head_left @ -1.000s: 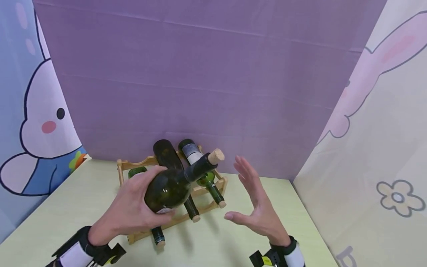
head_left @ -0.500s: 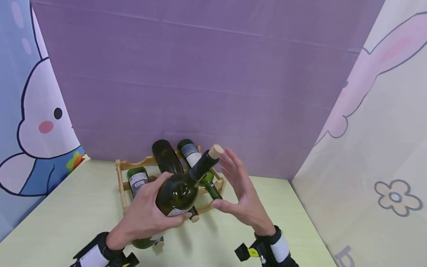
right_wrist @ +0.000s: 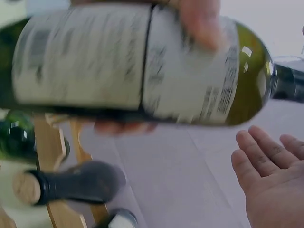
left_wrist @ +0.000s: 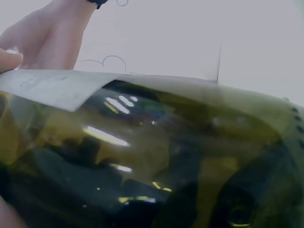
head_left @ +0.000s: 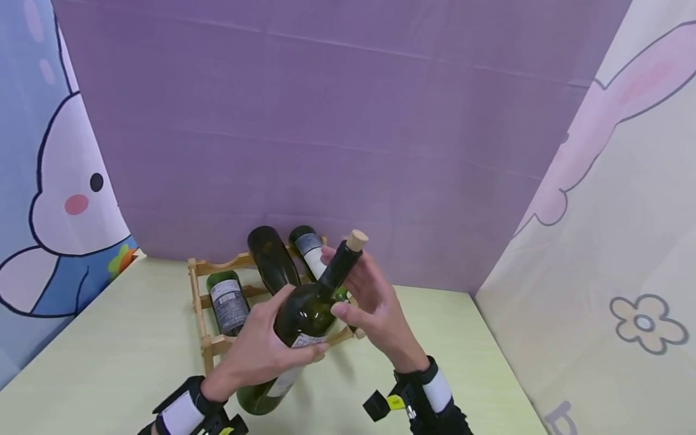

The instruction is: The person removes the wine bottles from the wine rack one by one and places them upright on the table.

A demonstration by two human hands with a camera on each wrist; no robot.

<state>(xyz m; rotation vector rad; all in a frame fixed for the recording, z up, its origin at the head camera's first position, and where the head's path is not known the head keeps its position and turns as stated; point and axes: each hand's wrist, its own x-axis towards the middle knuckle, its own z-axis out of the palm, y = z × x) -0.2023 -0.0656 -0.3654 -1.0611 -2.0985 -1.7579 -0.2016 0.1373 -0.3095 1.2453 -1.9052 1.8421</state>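
My left hand [head_left: 261, 350] grips a dark green wine bottle [head_left: 307, 314] round its body. The bottle is tilted, its cork [head_left: 357, 240] pointing up and to the right. Behind its neck my right hand [head_left: 383, 314] is held with fingers extended and thumb apart. The right wrist view shows the bottle's white label [right_wrist: 80, 61] and a gap between the bottle and my right fingers [right_wrist: 256, 154]. Green glass [left_wrist: 156, 156] fills most of the left wrist view.
A wooden wine rack [head_left: 228, 264] stands on the pale table [head_left: 109, 338] behind the held bottle. It bears a labelled green bottle [head_left: 228, 302], a dark bottle [head_left: 272, 257] and another labelled bottle [head_left: 311, 244]. A purple cloth [head_left: 348, 151] hangs at the back.
My left hand has moved right with the bottle and turned it more upright, bringing its base into view. My right hand has moved left, close to the neck.
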